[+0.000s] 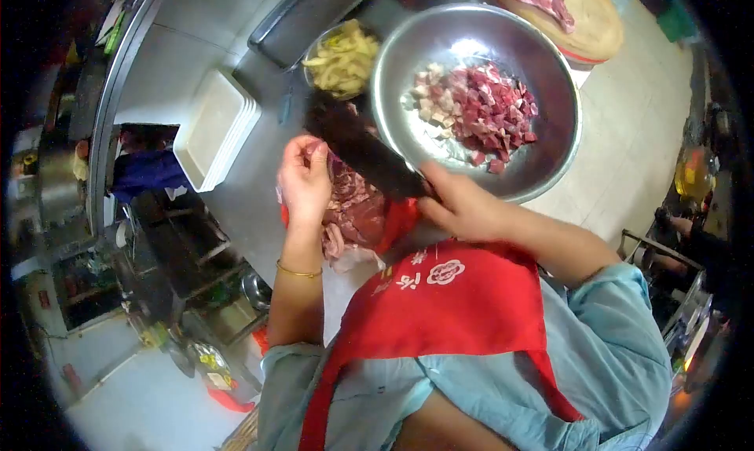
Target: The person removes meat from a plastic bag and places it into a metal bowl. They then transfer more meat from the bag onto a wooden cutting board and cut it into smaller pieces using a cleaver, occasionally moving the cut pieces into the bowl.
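My right hand (465, 206) is closed round the handle of a cleaver (365, 149). Its broad dark blade slants up and left over raw meat (357, 209), slightly blurred. At the meat's left side, my left hand (305, 178) has its fingers pinched together on a piece of it. The blade hides part of the meat and whatever lies beneath. Beside the cleaver stands a large steel bowl (391, 129), holding diced red meat (503, 109) and paler fatty cubes (437, 98).
Pale yellow cut pieces fill a bowl (342, 58) beyond the blade. Stacked white trays (216, 129) stand at the left, with a dark metal tray (306, 19) farther back. A round wooden board (593, 27) at the back right carries a strip of meat (546, 3).
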A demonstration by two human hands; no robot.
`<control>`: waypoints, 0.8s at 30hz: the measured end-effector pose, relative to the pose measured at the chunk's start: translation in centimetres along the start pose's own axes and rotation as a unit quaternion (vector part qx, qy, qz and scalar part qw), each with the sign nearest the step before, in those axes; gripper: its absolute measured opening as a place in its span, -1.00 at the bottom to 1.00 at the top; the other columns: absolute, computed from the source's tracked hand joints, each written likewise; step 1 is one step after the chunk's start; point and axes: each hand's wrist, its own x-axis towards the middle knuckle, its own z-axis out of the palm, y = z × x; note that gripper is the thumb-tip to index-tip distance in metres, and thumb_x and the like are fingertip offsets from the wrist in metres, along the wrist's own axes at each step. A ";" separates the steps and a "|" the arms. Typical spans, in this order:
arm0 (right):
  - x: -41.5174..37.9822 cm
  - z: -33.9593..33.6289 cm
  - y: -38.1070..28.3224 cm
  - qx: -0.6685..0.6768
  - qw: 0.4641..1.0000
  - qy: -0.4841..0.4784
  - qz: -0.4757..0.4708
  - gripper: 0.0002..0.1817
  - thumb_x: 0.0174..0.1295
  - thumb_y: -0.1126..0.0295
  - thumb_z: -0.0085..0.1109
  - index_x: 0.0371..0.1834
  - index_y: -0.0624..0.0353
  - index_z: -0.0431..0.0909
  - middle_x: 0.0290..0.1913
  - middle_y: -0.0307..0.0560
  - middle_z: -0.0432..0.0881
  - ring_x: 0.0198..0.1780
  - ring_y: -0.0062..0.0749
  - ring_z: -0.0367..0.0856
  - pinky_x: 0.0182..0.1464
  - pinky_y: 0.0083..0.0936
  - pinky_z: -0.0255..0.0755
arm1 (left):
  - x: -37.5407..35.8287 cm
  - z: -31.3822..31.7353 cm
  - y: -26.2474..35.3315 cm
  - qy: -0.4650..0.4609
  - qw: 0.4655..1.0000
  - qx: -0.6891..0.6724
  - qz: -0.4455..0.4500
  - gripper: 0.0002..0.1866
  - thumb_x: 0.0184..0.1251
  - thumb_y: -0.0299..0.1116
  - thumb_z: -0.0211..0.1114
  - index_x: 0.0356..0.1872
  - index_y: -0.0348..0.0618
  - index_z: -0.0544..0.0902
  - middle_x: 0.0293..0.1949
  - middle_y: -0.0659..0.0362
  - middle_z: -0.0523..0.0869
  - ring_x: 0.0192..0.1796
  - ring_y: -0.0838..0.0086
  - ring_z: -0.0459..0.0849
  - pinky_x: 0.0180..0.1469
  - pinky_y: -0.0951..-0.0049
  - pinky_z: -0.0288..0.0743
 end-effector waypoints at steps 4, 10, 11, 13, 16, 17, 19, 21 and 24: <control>0.1 1.3 0.3 0.015 0.999 0.023 -0.021 -0.65 0.32 0.34 0.09 0.03 0.30 0.26 -0.25 0.39 0.58 -0.13 0.37 0.56 -0.09 0.04 0.43 | -1.3 1.0 0.0 0.000 0.999 0.012 0.042 -0.89 0.26 -0.51 0.36 -0.24 -0.23 0.62 -0.30 0.14 0.70 -0.24 0.47 0.64 -0.11 0.46 0.53; 6.6 2.9 -0.9 0.051 0.995 0.088 -0.024 -0.67 0.31 0.35 0.07 0.00 0.29 0.26 -0.22 0.46 0.57 -0.16 0.40 0.57 -0.14 0.08 0.43 | 0.9 0.9 -0.9 0.043 0.977 -0.208 -0.011 -0.91 0.33 -0.55 0.30 -0.21 -0.20 0.58 -0.27 0.16 0.70 -0.25 0.56 0.59 -0.13 0.54 0.49; 4.6 2.7 -0.3 0.025 0.998 0.053 -0.023 -0.66 0.31 0.35 0.07 0.03 0.30 0.26 -0.23 0.46 0.57 -0.16 0.41 0.57 -0.13 0.08 0.44 | 2.2 -0.1 -1.8 0.058 0.949 -0.305 -0.060 -0.92 0.37 -0.55 0.27 -0.19 -0.18 0.57 -0.26 0.14 0.70 -0.25 0.56 0.59 -0.14 0.54 0.49; 0.4 2.1 0.7 0.021 1.000 -0.007 -0.005 -0.57 0.30 0.37 0.08 0.17 0.31 0.27 -0.17 0.43 0.57 -0.08 0.35 0.58 -0.02 0.01 0.46 | 4.0 -2.3 -2.2 0.051 0.909 -0.386 -0.151 -0.94 0.41 -0.52 0.25 -0.18 -0.16 0.56 -0.22 0.11 0.71 -0.24 0.53 0.62 -0.18 0.53 0.49; -3.8 1.4 1.9 0.052 0.999 0.000 0.004 -0.55 0.29 0.40 0.12 0.20 0.30 0.29 -0.06 0.29 0.55 0.01 0.02 0.58 0.06 -0.15 0.44 | 4.5 -2.3 -1.9 0.100 0.881 -0.444 -0.132 -0.94 0.43 -0.47 0.24 -0.16 -0.17 0.55 -0.18 0.07 0.72 -0.25 0.46 0.65 -0.22 0.51 0.50; -4.1 0.6 1.6 0.052 0.998 0.019 0.033 -0.56 0.29 0.41 0.12 0.20 0.29 0.29 -0.07 0.27 0.55 0.00 0.01 0.58 0.05 -0.17 0.44 | 4.6 -2.0 -2.0 0.102 0.877 -0.451 -0.130 -0.94 0.44 -0.47 0.24 -0.17 -0.17 0.55 -0.18 0.07 0.72 -0.25 0.46 0.65 -0.22 0.51 0.50; -4.4 -0.5 1.5 0.052 0.993 0.056 0.092 -0.57 0.29 0.42 0.11 0.19 0.27 0.29 -0.09 0.22 0.55 -0.02 -0.02 0.58 0.02 -0.21 0.45 | 4.7 -1.6 -3.1 0.109 0.860 -0.473 -0.157 -0.81 0.42 -0.44 0.28 -0.04 -0.15 0.49 -0.11 0.08 0.68 -0.15 0.45 0.63 -0.13 0.45 0.51; -3.8 -0.8 2.6 0.087 0.982 0.161 0.033 -0.60 0.30 0.45 0.09 0.18 0.24 0.29 -0.11 0.13 0.54 -0.10 -0.19 0.54 0.00 -0.29 0.44 | 4.7 -0.5 -4.5 0.139 0.826 -0.513 -0.186 -0.72 0.40 -0.41 0.31 0.03 -0.13 0.45 -0.07 0.09 0.65 -0.08 0.44 0.61 -0.07 0.41 0.51; -3.5 -2.4 2.1 0.137 0.973 0.167 0.088 -0.60 0.30 0.44 0.07 0.18 0.25 0.29 -0.14 0.06 0.52 -0.09 -0.29 0.49 0.01 -0.36 0.40 | 2.8 2.9 -6.4 0.148 0.950 -0.245 -0.126 -0.40 0.25 -0.29 0.45 0.24 -0.19 0.36 0.04 0.06 0.59 0.08 0.26 0.55 0.14 0.19 0.45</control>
